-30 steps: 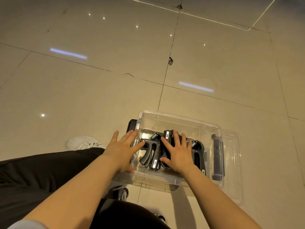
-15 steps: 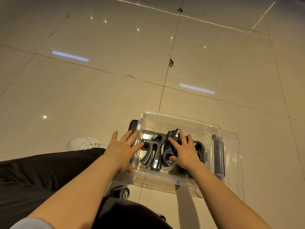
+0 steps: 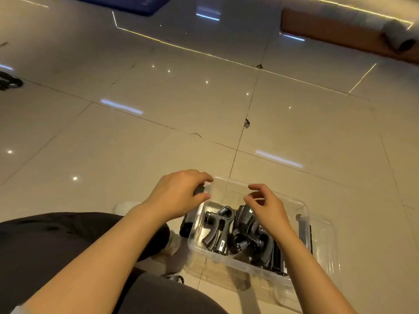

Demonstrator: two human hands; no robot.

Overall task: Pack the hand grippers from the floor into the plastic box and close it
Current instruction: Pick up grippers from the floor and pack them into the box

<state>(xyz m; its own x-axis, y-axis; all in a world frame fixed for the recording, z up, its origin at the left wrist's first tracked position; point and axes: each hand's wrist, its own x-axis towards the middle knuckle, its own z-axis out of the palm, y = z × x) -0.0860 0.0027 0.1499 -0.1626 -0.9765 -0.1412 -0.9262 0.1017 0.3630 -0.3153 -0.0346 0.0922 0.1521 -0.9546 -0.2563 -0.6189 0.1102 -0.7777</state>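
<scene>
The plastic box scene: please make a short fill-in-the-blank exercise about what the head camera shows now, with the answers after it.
1. The hand grippers lie inside a ____ plastic box.
2. The box stands on a tiled ____.
3. The box has no ____ on top yet.
4. The right hand hovers ____ the grippers, and the left hand is at the box's left far corner.

Answers: clear; floor; lid; above
</scene>
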